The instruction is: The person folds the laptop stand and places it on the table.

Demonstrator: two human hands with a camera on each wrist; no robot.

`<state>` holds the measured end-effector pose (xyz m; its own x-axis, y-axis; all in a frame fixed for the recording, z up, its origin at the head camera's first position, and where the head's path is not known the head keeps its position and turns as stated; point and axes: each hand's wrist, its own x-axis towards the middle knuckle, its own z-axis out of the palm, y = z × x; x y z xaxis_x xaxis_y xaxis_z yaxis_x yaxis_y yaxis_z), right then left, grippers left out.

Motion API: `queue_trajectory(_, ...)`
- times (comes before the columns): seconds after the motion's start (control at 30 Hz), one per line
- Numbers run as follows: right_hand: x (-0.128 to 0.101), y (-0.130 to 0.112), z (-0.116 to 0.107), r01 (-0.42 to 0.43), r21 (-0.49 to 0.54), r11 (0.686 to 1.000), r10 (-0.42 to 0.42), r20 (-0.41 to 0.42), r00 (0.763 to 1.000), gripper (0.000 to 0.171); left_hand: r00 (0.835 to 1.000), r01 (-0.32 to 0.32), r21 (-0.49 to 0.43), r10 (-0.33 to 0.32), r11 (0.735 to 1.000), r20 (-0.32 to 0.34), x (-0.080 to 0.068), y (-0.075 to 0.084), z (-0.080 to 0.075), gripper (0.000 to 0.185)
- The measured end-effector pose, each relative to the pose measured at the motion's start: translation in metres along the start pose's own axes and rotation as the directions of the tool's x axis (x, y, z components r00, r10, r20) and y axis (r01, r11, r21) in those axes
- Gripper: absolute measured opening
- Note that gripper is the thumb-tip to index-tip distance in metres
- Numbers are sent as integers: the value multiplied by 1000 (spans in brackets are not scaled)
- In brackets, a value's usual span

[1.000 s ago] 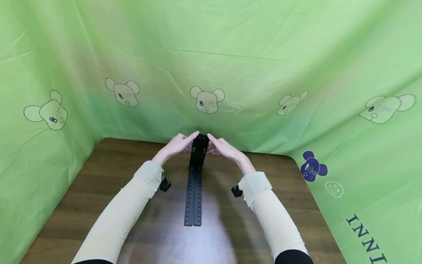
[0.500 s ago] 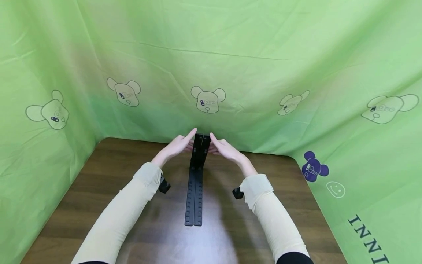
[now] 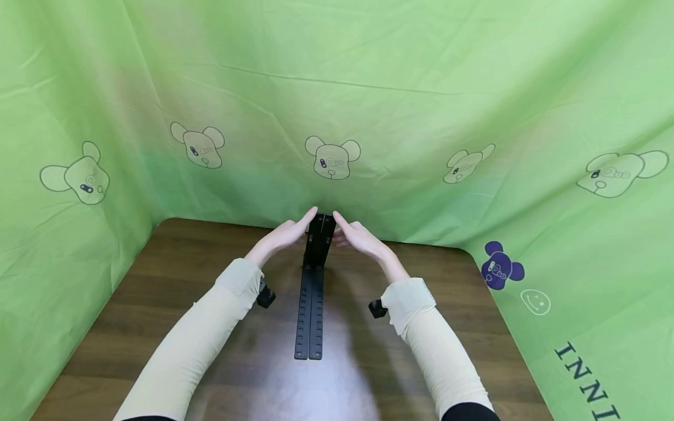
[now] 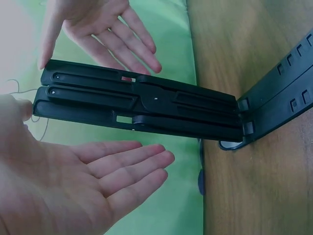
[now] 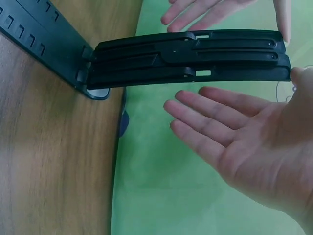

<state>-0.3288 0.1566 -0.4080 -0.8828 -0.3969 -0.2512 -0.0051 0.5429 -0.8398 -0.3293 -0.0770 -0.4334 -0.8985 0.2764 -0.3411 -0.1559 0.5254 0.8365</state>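
Observation:
A black folding laptop stand is folded narrow, its two halves side by side. One hinged section rises from the base strips, which lie on the table toward the person. At the raised section's top left corner is the thumb of my left hand. The thumb of my right hand is at the opposite top corner. Both wrist views show the fingers extended behind the stand, palms facing it. In the left wrist view a round pivot joins the ribbed panels, and small slots show light through.
A brown wood-grain table lies under the stand, with rounded far corners. Green cloth printed with bear heads hangs around its back and sides. Small black cameras are strapped at the left wrist and the right wrist.
The thumbs parted slightly from the stand's top half a second ago and are now closer in again. The top halves show a slim gap between them. The base strips stay in place.

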Motion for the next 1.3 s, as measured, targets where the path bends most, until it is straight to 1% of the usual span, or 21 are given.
queue_trajectory(0.03,0,-1,1,-9,-4,1000,9,-1,1000,86,1000,-14,0,14,1000,8,13,-10,0,120)
queue_trajectory(0.07,-1,-1,1,-15,-8,1000,15,-2,1000,86,1000,-11,3,11,1000,19,19,-14,-1,123)
queue_trajectory(0.13,-2,-2,2,-17,-2,1000,17,-5,1000,87,1000,-23,-16,23,1000,20,20,-16,-1,126)
queue_trajectory(0.17,-2,-2,2,-12,0,1000,12,-3,1000,88,999,-30,-20,31,999,21,24,-18,-2,123)
queue_trajectory(0.2,-3,-1,2,-1,1,1000,1,2,1000,88,999,-42,-37,42,998,25,12,-12,-3,118)
queue_trajectory(0.23,-3,1,2,13,-1,1000,-13,10,1000,87,998,-60,-37,61,998,23,5,-9,-3,115)
queue_trajectory(0.27,-3,3,2,30,-4,1000,-30,21,999,86,997,-69,-44,70,997,28,-7,-2,-4,108)
queue_trajectory(0.33,-4,8,1,60,-3,998,-60,50,997,82,991,-121,-36,122,992,46,-17,-2,-4,101)
queue_trajectory(0.4,-5,15,2,73,-2,997,-73,75,995,76,984,-158,-33,161,987,79,-22,-8,-5,94)
queue_trajectory(0.5,-5,27,5,64,0,998,-64,95,993,68,971,-194,-37,197,980,132,-21,-22,-4,86)
queue_trajectory(0.6,-3,38,8,46,8,999,-47,99,994,62,962,-209,-71,218,975,166,-18,-35,-3,75)
queue_trajectory(0.7,1,48,11,37,41,999,-41,102,994,58,958,-209,-93,223,973,179,-14,-43,0,68)
queue_trajectory(0.77,4,52,13,29,70,997,-36,106,994,56,959,-204,-84,216,975,181,-12,-46,2,66)
queue_trajectory(0.9,8,58,16,32,119,992,-47,124,991,53,969,-175,-31,178,984,171,-8,-49,7,66)
queue_trajectory(0.97,10,60,17,35,143,989,-54,130,990,52,973,-161,-22,163,987,166,-6,-49,10,65)
queue_trajectory(1.03,11,61,19,36,170,985,-59,130,990,50,974,-161,-22,162,987,156,-5,-49,13,64)
queue_trajectory(1.2,12,62,20,17,263,965,-55,136,989,48,979,-140,-88,152,986,137,-3,-49,15,60)
queue_trajectory(1.3,13,62,19,3,296,955,-45,134,990,47,980,-108,-163,132,981,147,0,-49,16,59)
